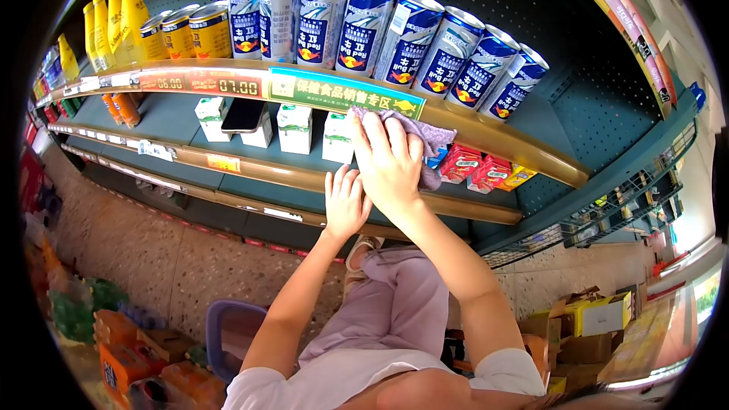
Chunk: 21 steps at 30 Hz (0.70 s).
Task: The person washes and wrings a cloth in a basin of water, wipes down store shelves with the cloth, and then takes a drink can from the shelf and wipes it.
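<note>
My right hand presses a purple cloth against the shelf's front edge, at the right end of a green sign. The cloth hangs down past my fingers. Just below and to the left, my left hand rests near the lower shelf edge, its fingers stretched upward and holding nothing. Blue-and-silver Red Bull cans stand in a row above the sign. Behind my hands on the lower shelf are white cartons and small red packs.
A dark phone lies on white cartons. Yellow bottles and yellow cans stand at the left. A purple bin and orange drink packs sit on the floor, with cardboard boxes to the right.
</note>
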Each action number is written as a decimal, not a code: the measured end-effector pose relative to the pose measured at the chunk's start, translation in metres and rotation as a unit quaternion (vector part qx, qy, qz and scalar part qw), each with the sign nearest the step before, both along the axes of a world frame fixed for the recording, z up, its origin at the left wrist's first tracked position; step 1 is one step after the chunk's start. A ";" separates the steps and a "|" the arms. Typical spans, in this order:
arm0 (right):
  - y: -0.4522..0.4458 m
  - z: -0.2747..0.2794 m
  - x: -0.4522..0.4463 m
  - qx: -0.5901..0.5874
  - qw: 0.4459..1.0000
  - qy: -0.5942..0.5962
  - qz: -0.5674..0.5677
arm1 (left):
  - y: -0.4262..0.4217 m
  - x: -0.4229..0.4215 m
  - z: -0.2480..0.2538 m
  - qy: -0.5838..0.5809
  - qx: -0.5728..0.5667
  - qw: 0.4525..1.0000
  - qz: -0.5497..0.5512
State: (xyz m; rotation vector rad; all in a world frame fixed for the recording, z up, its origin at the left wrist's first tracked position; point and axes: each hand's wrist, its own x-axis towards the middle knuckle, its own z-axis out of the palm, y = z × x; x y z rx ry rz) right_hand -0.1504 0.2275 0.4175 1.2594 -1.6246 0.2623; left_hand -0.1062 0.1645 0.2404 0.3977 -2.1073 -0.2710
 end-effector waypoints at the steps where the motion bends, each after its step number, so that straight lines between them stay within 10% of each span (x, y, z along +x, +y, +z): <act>1: 0.002 0.000 -0.002 0.000 1.000 -0.003 0.000 | 0.001 0.001 0.002 0.001 -0.004 1.000 0.001; 21: 0.067 -0.007 -0.047 -0.008 0.998 -0.062 0.004 | 0.013 0.003 0.015 -0.068 0.000 0.997 0.030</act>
